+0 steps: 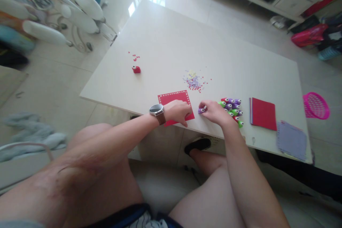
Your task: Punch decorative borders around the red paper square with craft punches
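A square red card [172, 99] with a row of small punched shapes along its far and right edges lies at the table's front edge. My left hand [178, 110], with a watch on the wrist, rests over it with curled fingers, gripping near its lower right part. To the right, my right hand [212, 111] pinches a purple craft punch [201, 110] just above the table, apart from the card. Beside that hand stands a cluster of purple, green and red craft punches [233, 107], partly hidden by it.
Purple, yellow and red paper confetti [193, 81] lies beyond the card. A red craft punch [136, 69] and red bits [135, 57] sit at the left. Stacked red cards [264, 114] and a pale purple notebook [291, 140] lie right. A pink basket [316, 105] stands past the table.
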Available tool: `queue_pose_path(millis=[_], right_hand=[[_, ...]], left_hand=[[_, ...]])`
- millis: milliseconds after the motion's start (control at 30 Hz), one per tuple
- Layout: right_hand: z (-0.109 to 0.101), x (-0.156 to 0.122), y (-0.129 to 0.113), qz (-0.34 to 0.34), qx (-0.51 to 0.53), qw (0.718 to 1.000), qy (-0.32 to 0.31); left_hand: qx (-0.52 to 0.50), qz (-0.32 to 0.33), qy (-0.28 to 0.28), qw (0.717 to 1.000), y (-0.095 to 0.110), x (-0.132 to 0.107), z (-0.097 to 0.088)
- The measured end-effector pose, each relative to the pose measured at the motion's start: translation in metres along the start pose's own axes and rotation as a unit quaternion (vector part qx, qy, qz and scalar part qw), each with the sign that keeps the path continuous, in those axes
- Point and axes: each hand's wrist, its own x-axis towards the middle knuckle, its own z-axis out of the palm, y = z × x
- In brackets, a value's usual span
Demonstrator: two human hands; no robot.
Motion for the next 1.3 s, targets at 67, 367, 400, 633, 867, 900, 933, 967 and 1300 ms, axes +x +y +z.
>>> queue_pose_path(millis=[67, 367, 400, 633, 867, 900, 933, 967, 1300], right_hand=[[-0.001, -0.001, -0.001, 0.002, 0.007, 1.000, -0.003], [0.000, -0.002, -0.003, -0.011, 0.008, 1.000, -0.009], [0.000, -0.002, -0.003, -0.013, 0.008, 1.000, -0.011], [-0.002, -0.001, -0.003, -0.015, 0.009, 1.000, -0.021], [-0.004, -0.005, -0.003, -0.025, 0.059, 0.998, -0.023], [-0.004, -0.005, -0.003, -0.027, 0.071, 0.997, -0.028], [-0.004, -0.006, -0.002, -0.030, 0.082, 0.996, -0.035], [-0.005, -0.006, -0.002, -0.032, 0.093, 0.994, -0.044], [-0.006, -0.009, 0.001, -0.041, 0.163, 0.982, -0.086]], left_hand=[[0.010, 0.012, -0.001, 1.000, -0.002, 0.002, 0.005], [0.004, 0.015, -0.024, 1.000, 0.000, 0.002, 0.013], [0.001, 0.018, -0.021, 1.000, 0.000, 0.002, 0.013], [-0.003, 0.040, -0.029, 0.999, -0.002, -0.001, 0.013], [-0.022, 0.039, -0.045, 0.998, -0.003, -0.002, 0.005], [-0.021, 0.038, -0.043, 0.998, -0.003, -0.002, 0.004], [-0.021, 0.037, -0.041, 0.998, -0.003, -0.002, 0.004], [-0.022, 0.036, -0.040, 0.998, -0.003, -0.002, 0.003], [-0.057, 0.030, -0.032, 0.997, -0.003, -0.001, -0.003]])
